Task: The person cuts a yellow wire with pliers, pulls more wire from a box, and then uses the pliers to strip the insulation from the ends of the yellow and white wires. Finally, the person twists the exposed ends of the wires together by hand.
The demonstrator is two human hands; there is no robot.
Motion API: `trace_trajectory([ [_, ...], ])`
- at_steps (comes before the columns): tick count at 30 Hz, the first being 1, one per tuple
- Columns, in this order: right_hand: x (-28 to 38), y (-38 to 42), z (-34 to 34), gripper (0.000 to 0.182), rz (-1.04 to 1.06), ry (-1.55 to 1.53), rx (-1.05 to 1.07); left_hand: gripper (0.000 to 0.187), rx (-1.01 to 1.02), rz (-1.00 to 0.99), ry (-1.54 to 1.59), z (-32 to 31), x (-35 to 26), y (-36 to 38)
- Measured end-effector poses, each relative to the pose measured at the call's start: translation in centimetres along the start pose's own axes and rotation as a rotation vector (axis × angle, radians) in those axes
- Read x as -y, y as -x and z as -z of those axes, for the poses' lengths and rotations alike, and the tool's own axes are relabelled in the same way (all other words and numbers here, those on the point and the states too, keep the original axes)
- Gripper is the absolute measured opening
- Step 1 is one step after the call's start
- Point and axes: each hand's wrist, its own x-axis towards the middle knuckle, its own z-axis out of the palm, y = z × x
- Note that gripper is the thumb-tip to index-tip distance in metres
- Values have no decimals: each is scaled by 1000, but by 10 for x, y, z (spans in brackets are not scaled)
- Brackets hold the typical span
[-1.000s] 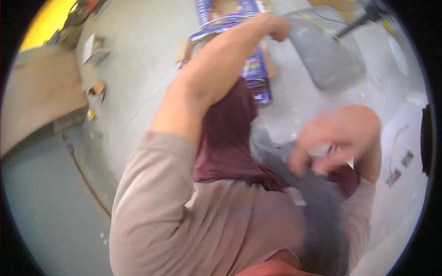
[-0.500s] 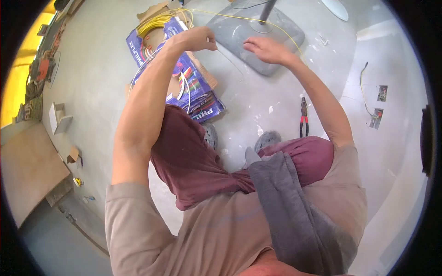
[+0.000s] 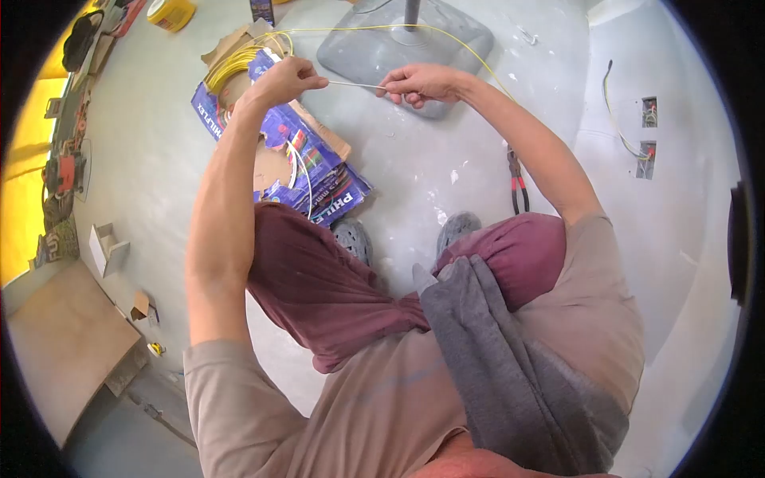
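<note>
A short length of thin white wire [image 3: 355, 84] is stretched nearly level between my two hands. My left hand [image 3: 288, 78] is closed in a pinch on the wire, above the blue wire boxes [image 3: 323, 171]. At the other side, my right hand [image 3: 421, 83] grips the wire between thumb and fingers, in front of the grey base plate [image 3: 446, 36]. A coil of yellow wire [image 3: 227, 70] sits in the upper box, and one yellow strand runs behind both hands. More white wire comes out of the lower box.
Pliers with red and black handles [image 3: 518, 183] lie on the floor near my right knee. Two wall boxes [image 3: 647, 159] with wires showing are at the right. A yellow tub [image 3: 170, 13] stands at upper left; a brown board [image 3: 72, 342] lies at lower left.
My right hand has moved left and taken hold of the white wire, which hung loose from my left hand before. The wire is now drawn straight. The camera view has shifted slightly.
</note>
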Motion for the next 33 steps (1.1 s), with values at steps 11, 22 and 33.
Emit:
trace_trajectory([
  [11,-18,-14,-2,33,96,41,6,26,123,-101,27,-32,-61,-12],
  [22,-34,4,14,32,-127,154,-260,15,420,-127,227,-52,-36,-90],
  [33,-91,264,35,38,-390,649,-507,21,347,-171,242,-76,3,-92],
])
